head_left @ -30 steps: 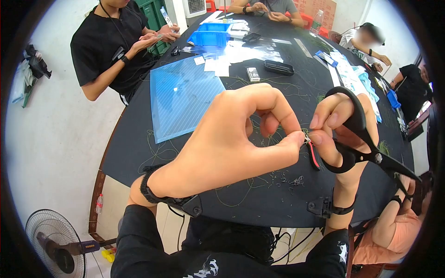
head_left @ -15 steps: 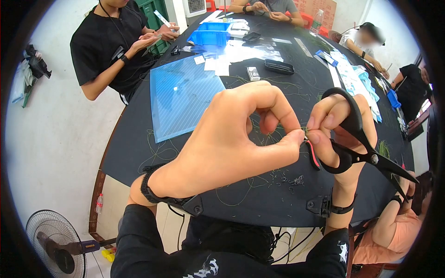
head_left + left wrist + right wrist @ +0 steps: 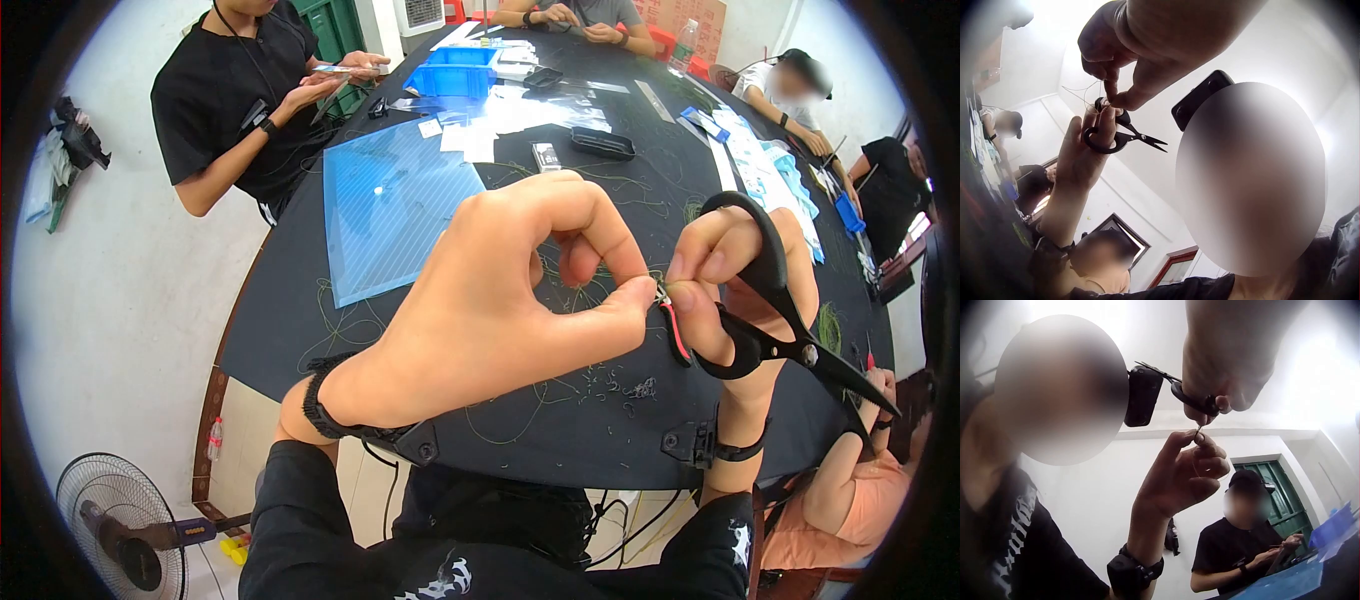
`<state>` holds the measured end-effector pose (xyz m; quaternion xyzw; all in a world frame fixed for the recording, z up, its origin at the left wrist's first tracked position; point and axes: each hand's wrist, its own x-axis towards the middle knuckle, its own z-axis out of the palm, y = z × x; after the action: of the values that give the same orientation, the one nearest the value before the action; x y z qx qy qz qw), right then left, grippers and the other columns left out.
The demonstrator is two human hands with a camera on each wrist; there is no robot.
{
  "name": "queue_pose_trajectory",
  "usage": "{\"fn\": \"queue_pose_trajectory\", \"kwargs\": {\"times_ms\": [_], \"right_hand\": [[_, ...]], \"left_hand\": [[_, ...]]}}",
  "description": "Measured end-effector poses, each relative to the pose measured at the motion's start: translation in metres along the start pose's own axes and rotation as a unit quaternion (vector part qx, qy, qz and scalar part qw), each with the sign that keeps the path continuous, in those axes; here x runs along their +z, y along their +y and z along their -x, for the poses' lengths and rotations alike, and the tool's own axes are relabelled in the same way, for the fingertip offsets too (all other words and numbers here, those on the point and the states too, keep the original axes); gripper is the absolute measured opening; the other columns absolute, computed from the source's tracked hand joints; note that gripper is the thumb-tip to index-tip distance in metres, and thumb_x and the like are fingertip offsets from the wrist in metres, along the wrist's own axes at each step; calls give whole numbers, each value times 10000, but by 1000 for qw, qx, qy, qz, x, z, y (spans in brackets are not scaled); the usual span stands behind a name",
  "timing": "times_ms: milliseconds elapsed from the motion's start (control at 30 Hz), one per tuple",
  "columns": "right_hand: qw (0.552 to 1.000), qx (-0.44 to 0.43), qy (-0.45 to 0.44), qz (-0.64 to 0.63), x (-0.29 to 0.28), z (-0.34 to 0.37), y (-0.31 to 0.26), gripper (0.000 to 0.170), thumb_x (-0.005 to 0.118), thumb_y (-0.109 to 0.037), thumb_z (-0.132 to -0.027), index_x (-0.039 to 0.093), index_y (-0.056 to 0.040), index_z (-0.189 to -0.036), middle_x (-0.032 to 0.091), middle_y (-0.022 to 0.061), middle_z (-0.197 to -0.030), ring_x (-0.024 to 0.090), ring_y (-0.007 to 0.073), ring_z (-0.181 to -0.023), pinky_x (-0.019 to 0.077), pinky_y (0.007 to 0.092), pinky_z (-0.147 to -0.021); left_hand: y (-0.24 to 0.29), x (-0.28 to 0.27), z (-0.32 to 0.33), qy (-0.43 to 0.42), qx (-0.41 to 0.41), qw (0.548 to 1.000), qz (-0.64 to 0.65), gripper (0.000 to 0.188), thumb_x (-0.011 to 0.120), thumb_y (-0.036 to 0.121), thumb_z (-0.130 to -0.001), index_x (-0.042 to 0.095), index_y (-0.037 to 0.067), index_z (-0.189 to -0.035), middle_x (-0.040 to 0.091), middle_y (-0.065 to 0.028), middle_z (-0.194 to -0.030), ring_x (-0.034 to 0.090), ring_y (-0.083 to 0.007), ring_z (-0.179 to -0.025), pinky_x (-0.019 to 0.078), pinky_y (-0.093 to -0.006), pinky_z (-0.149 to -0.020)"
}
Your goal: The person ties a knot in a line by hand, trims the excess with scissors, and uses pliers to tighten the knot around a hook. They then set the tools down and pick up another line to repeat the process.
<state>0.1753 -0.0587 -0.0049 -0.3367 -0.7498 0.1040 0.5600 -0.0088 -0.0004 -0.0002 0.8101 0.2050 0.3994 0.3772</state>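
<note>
The left hand (image 3: pixel 520 290) pinches something tiny between thumb and index fingertip; in the left wrist view, thin line (image 3: pixel 1085 90) loops out near the fingertips. Close against it, the right hand (image 3: pixel 745 280) has thumb and index tips together at the same spot. Black scissors (image 3: pixel 805 352) hang on the right hand's fingers through the handle loops, blades apart and pointing down to the right. In the right wrist view, a strand dangles by the left hand (image 3: pixel 1179 475). What exactly lies between the fingertips is too small to tell. Red-handled pliers (image 3: pixel 676 335) are visible below the fingertips.
On the black table (image 3: pixel 600 440) lie small dark hooks (image 3: pixel 640 388), tangled green line, a blue sheet (image 3: pixel 390 220), a black tray (image 3: pixel 602 144), a small box (image 3: pixel 546 157) and blue bins (image 3: pixel 452 75). Several people are around the table; a fan (image 3: pixel 125 540) stands at lower left.
Both hands stay nearly in place. The right fingers have shifted slightly against the left fingertips, and the scissors on them have tilted a little.
</note>
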Motion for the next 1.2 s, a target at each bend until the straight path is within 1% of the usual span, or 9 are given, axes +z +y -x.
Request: {"fn": "queue_pose_trajectory", "kwargs": {"times_ms": [33,133,333,433,733,833,1033,1200], "right_hand": [[1000,5,3,-6,1,0,-1,281,658,36,-706,435,-28,-864,559,125,-762,517,132,-667,411,223,-607],[998,-23,37,-38,3,0,5,287,737,63,-650,542,-26,-840,605,115,-801,571,104,-674,412,204,-587],[996,-49,67,-15,8,-1,4,279,741,64,-642,542,-14,-822,602,108,-757,580,127,-667,406,209,-564],[997,-38,70,-3,8,-1,3,280,745,63,-635,546,-12,-816,602,96,-756,586,135,-669,405,212,-560],[997,-41,70,10,9,0,4,271,727,86,-626,551,-14,-808,597,75,-733,574,122,-660,382,206,-558],[996,-52,68,24,7,0,6,272,725,90,-624,550,-8,-809,598,80,-743,576,129,-661,392,210,-564],[996,-42,82,-2,9,0,3,267,735,77,-636,545,1,-808,585,77,-737,593,155,-670,427,232,-571],[996,-46,79,-4,9,-1,3,260,747,49,-658,535,-3,-799,580,72,-716,599,163,-661,425,229,-542]], "left_hand": [[0,0,0,0,-2,1000,0,70,646,126,-696,606,69,-699,533,49,-668,433,-18,-579,271,-178,-482],[1,0,0,3,-4,1000,3,77,647,134,-696,605,70,-699,531,50,-666,431,-18,-577,269,-178,-481],[0,0,0,7,4,1000,-5,88,653,149,-692,606,75,-696,527,53,-664,425,-16,-573,262,-176,-480],[1,-1,-1,8,8,1000,-7,87,656,145,-691,606,75,-696,519,54,-664,421,-18,-574,259,-177,-478],[0,1,0,15,14,1000,-13,86,661,136,-688,603,74,-691,510,54,-671,420,-20,-585,263,-180,-478],[0,0,0,15,20,1000,-16,81,661,130,-686,602,75,-694,511,55,-665,420,-19,-581,264,-179,-477],[0,0,0,21,22,999,-26,78,658,127,-684,600,77,-694,505,57,-648,419,-20,-574,264,-177,-474],[1,0,0,26,24,999,-30,87,662,131,-680,596,75,-689,486,53,-640,408,-23,-565,265,-176,-470]]}}
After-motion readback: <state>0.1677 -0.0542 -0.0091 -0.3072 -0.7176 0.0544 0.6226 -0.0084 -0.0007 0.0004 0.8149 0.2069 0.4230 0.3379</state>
